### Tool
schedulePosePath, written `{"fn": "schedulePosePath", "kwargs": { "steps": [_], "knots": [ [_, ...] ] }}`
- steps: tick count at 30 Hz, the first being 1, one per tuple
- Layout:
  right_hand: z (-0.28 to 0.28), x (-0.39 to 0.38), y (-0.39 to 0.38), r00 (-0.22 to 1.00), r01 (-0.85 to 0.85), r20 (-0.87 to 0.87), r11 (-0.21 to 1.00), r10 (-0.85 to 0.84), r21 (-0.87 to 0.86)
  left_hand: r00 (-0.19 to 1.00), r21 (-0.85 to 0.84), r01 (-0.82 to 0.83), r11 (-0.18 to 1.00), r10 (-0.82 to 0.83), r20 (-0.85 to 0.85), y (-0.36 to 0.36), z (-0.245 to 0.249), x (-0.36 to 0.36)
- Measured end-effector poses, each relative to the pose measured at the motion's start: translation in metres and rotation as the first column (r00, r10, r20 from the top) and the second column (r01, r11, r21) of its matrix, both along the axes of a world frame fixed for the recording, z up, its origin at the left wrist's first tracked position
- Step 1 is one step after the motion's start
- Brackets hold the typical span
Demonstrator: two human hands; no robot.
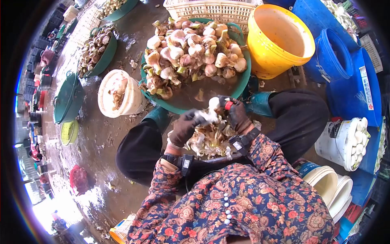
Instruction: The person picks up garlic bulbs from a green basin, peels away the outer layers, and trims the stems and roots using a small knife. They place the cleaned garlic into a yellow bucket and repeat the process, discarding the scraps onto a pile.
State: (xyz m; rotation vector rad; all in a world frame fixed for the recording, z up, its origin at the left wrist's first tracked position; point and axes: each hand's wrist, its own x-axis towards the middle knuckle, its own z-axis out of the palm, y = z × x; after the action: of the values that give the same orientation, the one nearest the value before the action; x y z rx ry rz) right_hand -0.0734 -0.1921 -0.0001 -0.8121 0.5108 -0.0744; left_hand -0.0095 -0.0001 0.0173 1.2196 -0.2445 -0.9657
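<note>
1 white bulb [214, 103] is sitting between the 2 gloved hands, just ahead of the left fingertips and touching, or nearly touching, the right fingers. Judging by its pale surface, the step in hand is appearing to be the cleaning of this bulb. The next move is calling for a steady hold on the bulb, with the left fingers staying clear of whatever the right hand is gripping.

Left hand [184, 129]: the fingers are bending inward at a blurred white piece [208, 116]. The blur is hiding whether they are clamping it or only touching it; the state cannot be told.

Right hand [239, 117]: the fingers are gripping a red piece [229, 105], with no visible gap around it. The glove is covering most of it, so its type is not showing. Which hand is supporting the bulb cannot be told.

Peel [207, 140] is lying in a heap directly below both hands. Ahead of both hands, a green tub [246, 67] is holding many unpeeled bulbs [195, 49]. Ahead and left of the left hand, a white pail [137, 101] is standing beside the tub. Ahead and right of the right hand, a yellow bucket [266, 63] is standing near the tub. Well to the right of the right hand, a white bucket [331, 140] is holding peeled bulbs [358, 142].
</note>
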Motion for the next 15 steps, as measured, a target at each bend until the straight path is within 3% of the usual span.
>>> {"fn": "schedulePosePath", "kwargs": {
  "steps": [2, 3, 4, 6, 8, 9, 10, 12, 13, 15],
  "knots": [
    [0.014, -0.003, -0.006, 0.999, 0.033, 0.011, 0.999, -0.032, -0.025, 0.896, 0.214, 0.423, 0.880, -0.442, 0.046, -0.001, 0.007, -0.007],
    [0.018, -0.002, -0.008, 1.000, 0.002, -0.023, 1.000, -0.002, -0.010, 0.691, 0.415, 0.590, 0.693, -0.699, 0.184, -0.011, 0.017, -0.011],
    [0.024, -0.003, -0.009, 0.998, -0.028, -0.056, 1.000, 0.028, 0.007, 0.579, 0.541, 0.580, 0.609, -0.775, 0.252, -0.013, 0.007, -0.019],
    [0.020, -0.004, -0.009, 0.998, -0.030, -0.061, 1.000, 0.030, -0.006, 0.527, 0.608, 0.446, 0.657, -0.741, 0.416, -0.009, -0.007, -0.026],
    [-0.005, -0.003, -0.007, 0.999, -0.047, -0.017, 0.989, 0.045, -0.138, 0.840, 0.470, 0.125, 0.874, -0.345, 0.418, -0.014, -0.017, -0.024],
    [-0.004, -0.002, -0.005, 0.996, -0.071, -0.053, 0.996, 0.067, -0.060, 0.930, 0.387, -0.068, 0.919, -0.083, 0.358, -0.022, 0.008, -0.019],
    [-0.003, -0.002, -0.003, 0.996, -0.074, -0.054, 0.996, 0.071, -0.057, 0.886, 0.211, -0.226, 0.951, 0.111, 0.451, -0.027, 0.007, -0.013],
    [-0.001, -0.002, 0.002, 0.988, -0.153, -0.058, 0.948, 0.143, -0.279, 0.598, 0.107, -0.366, 0.924, 0.145, 0.788, -0.031, 0.014, -0.008],
    [0.005, -0.002, 0.004, 0.984, -0.166, -0.126, 0.906, 0.126, -0.388, 0.598, 0.108, -0.368, 0.924, 0.146, 0.788, -0.029, 0.011, -0.008],
    [-0.005, -0.002, 0.003, 0.983, -0.170, -0.127, 0.903, 0.130, -0.395, 0.585, 0.166, -0.258, 0.952, 0.018, 0.811, -0.023, 0.004, -0.009]
  ]
}}
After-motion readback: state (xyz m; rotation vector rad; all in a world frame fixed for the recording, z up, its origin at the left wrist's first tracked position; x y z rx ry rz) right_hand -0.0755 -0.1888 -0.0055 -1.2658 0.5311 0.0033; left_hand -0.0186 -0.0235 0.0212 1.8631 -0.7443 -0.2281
